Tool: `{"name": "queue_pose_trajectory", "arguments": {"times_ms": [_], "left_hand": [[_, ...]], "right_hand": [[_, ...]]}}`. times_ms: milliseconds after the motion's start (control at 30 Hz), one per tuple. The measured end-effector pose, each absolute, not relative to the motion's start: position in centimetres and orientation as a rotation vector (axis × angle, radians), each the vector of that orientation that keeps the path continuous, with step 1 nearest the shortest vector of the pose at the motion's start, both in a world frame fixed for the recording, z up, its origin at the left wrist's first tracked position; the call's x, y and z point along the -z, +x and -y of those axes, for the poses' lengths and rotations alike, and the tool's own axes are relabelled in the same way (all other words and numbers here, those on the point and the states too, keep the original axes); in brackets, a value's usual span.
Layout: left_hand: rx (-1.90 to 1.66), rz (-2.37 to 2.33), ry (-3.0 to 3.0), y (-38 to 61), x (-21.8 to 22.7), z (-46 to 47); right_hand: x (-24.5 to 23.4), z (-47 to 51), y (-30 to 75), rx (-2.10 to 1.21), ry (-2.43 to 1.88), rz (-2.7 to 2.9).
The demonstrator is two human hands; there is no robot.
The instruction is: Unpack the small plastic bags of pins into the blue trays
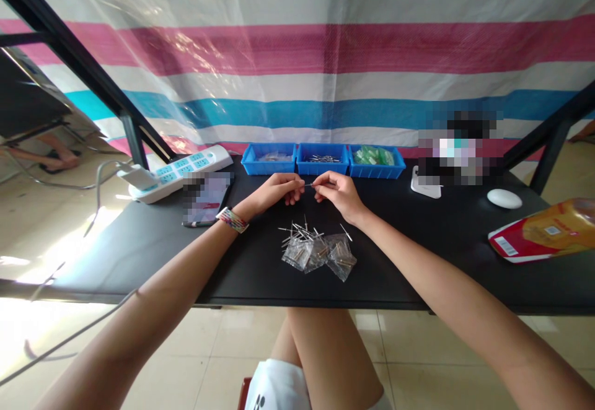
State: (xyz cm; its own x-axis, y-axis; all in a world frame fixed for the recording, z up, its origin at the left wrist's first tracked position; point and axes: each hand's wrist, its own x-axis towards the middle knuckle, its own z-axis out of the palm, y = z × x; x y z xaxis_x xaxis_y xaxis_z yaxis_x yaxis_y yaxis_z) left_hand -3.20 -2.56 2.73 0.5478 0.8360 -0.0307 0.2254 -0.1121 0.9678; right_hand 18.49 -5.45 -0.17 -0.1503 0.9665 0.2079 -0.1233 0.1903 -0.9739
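Note:
My left hand (282, 188) and my right hand (338, 193) meet over the black table, just in front of the blue bins. Both are closed in a pinch on a thin metal pin (308, 185) that spans the small gap between the fingertips. Much of the pin is hidden by the fingers. Nearer to me lies a loose pile of similar metal pins (302, 231), with one stray pin (346, 232) to its right. Small clear plastic bags (318, 254) with brownish metal pieces inside lie against the pile.
Three blue bins (320, 167) stand along the back, holding clear bags, metal pins and green packets. A power strip (183, 168) and a phone (209, 198) lie left. To the right are a white device (425, 183), a white mouse (504, 198) and a bottle (543, 230).

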Motion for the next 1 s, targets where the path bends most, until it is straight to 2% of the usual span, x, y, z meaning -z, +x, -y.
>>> {"name": "queue_pose_trajectory", "arguments": {"times_ms": [300,667,867,1000], "left_hand": [[-0.774,-0.866,1.637,-3.2,-2.3,2.4],[-0.724,-0.858,1.664,-3.2,-2.4,2.5],[-0.649,-0.854,1.668,-3.2,-2.6,2.4],[-0.659,-0.845,1.672,-3.3,-2.6,2.3]], "right_hand": [[0.1,5.5,18.4,-1.253,-0.905,1.261],[-0.1,5.4,18.5,-1.276,-0.902,1.219],[-0.5,4.2,19.1,-1.159,-0.89,0.951],[-0.8,4.4,19.4,-1.166,-0.904,1.01]]}}
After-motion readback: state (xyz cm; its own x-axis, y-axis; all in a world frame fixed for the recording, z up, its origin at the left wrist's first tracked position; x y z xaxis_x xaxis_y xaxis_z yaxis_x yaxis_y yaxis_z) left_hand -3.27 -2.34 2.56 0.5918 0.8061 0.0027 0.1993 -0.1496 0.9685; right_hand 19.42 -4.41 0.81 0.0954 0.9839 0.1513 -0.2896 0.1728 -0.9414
